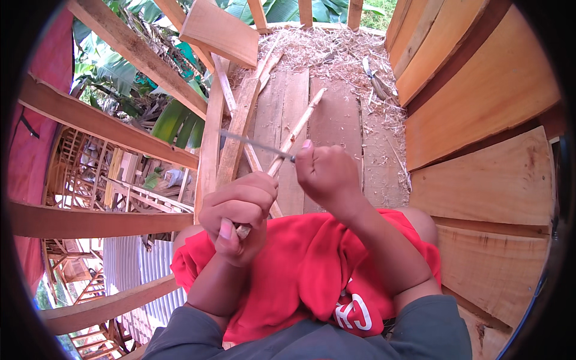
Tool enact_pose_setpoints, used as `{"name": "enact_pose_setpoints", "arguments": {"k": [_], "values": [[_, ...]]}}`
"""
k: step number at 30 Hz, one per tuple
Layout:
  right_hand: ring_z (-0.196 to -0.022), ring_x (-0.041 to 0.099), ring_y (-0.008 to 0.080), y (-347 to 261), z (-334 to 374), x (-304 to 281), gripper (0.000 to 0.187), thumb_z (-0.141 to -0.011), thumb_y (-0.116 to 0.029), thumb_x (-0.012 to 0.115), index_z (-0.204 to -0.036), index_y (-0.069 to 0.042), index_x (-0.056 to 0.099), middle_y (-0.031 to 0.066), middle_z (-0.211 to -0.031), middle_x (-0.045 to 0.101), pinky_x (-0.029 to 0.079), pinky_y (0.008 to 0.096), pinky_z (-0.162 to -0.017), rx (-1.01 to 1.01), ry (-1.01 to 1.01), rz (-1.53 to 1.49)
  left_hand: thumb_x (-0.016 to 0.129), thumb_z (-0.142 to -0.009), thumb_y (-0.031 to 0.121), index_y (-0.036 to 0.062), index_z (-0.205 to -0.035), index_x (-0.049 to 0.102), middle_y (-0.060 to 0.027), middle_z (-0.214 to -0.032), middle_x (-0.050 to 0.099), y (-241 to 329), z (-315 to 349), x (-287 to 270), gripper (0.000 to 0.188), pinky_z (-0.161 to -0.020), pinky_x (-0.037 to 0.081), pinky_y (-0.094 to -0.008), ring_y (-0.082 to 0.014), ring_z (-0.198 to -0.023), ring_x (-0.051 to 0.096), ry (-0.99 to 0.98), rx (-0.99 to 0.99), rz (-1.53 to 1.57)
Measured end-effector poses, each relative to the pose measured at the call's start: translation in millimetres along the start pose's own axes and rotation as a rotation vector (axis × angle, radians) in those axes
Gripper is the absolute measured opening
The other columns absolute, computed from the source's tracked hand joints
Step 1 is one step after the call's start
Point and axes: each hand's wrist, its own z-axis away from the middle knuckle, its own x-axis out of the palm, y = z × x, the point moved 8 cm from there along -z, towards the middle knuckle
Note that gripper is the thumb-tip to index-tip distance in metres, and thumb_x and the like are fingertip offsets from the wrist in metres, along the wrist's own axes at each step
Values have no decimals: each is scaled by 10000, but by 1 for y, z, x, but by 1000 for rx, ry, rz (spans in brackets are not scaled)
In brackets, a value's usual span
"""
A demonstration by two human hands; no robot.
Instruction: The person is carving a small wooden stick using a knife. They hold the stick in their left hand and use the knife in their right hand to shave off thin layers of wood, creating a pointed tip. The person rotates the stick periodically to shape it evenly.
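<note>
L hand fisted rnd pale stick (long, thin, rough-edged); R hand clenched on knife.

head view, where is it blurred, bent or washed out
Head view: the thin blade in the right hand looks motion-blurred; head view: wooden rails at left bend slightly; head view: leaves at upper left look pale, nearly washed out.

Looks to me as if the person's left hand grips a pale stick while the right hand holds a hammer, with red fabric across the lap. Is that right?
Not quite: the right hand holds a thin-bladed knife, not a hammer, as the head view shows. The left hand does grip a pale stick, with red fabric across the lap.
</note>
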Motion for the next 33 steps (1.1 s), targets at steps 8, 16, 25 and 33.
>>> {"name": "enact_pose_setpoints", "arguments": {"k": [8, 16, 25, 33], "values": [[-557, 621, 423, -39, 20, -9, 531, -943, -318, 401, -602, -5, 662, 238, -562, 581, 523, 527, -597, -182, -127, -130, 401, -972, 281, 1, -644, 481, -135, -646, 539, 0, 4, 0, 438, -583, 439, -424, -265, -559, 499, 2, -3, 17], [-573, 629, 421, -7, -1, 0, 528, -936, -314, 403, -602, 3, 660, 245, -583, 593, 528, 527, -581, -49, 2, -56, 396, -966, 284, 20, -652, 446, -127, -659, 504, -1, 5, -2, 413, -595, 398, -417, -254, -582, 464, 21, -6, 23], [-577, 627, 429, 7, -22, 5, 524, -934, -311, 414, -589, 4, 654, 243, -565, 584, 526, 531, -616, -38, 5, -62, 398, -977, 282, -4, -652, 456, -142, -655, 517, -1, 5, -4, 437, -605, 416, -418, -263, -594, 486, 54, -12, 42], [-516, 577, 437, 8, -16, 11, 532, -947, -285, 436, -524, -5, 595, 236, -520, 540, 504, 528, -603, -50, 113, -39, 391, -985, 283, -4, -662, 462, -140, -667, 519, -3, 6, -13, 437, -609, 410, -421, -257, -594, 472, 104, 0, 58]]}}
